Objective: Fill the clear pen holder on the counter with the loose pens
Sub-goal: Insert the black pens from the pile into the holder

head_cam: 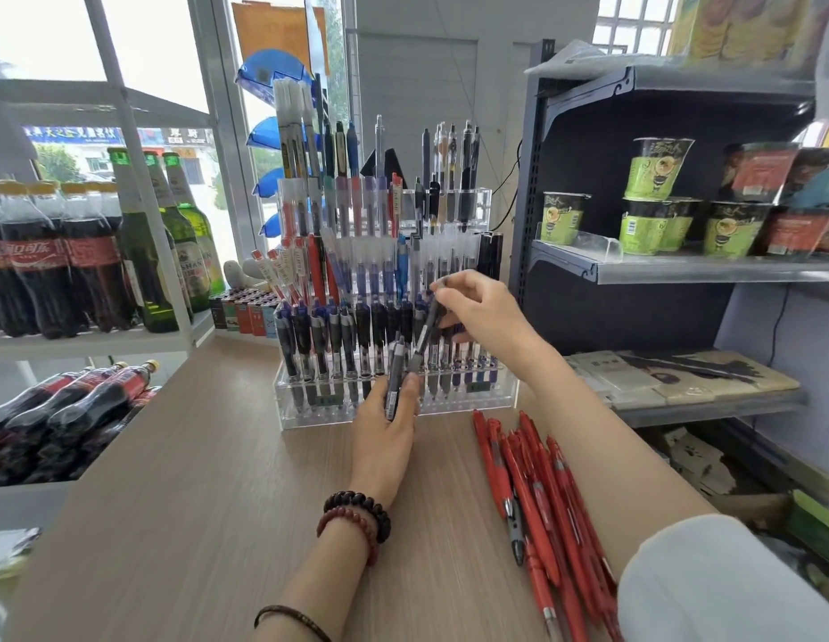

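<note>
Clear acrylic formed the tiered pen holder (pixel 496 397), which stood on the pale wood-grain counter (pixel 208 456) directly beyond both hands, its rows already crowded with upright blue, black, red and grey pens. The left hand (pixel 387 428) rested on the counter against the holder's front wall, its fingers curled round a small bundle of dark grey click pens (pixel 395 377) held upright with their tops level with the lowest row. The right hand (pixel 482 312) hovered above and just right of the left, over the lower tiers, pinching a single grey pen (pixel 426 335) near its top. That pen slanted down and leftward, its lower end close to the bundle; whether it touched could not be told. The two hands were apart, each clamped on its own pens.

Loose red click pens (pixel 542 493) lay in a heap on the counter to the right of the left wrist, beneath the right forearm, which wore a white sleeve (pixel 709 581) pushed up to the elbow. Dark and reddish bead bracelets (pixel 357 516) circled the left wrist.

Far left of the left hand stood plastic cola bottles (pixel 42 271) and green glass beer bottles (pixel 171 243) on a white rack. Right of the right hand, a grey metal shelf (pixel 681 271) carried green instant-noodle cups (pixel 658 169).
</note>
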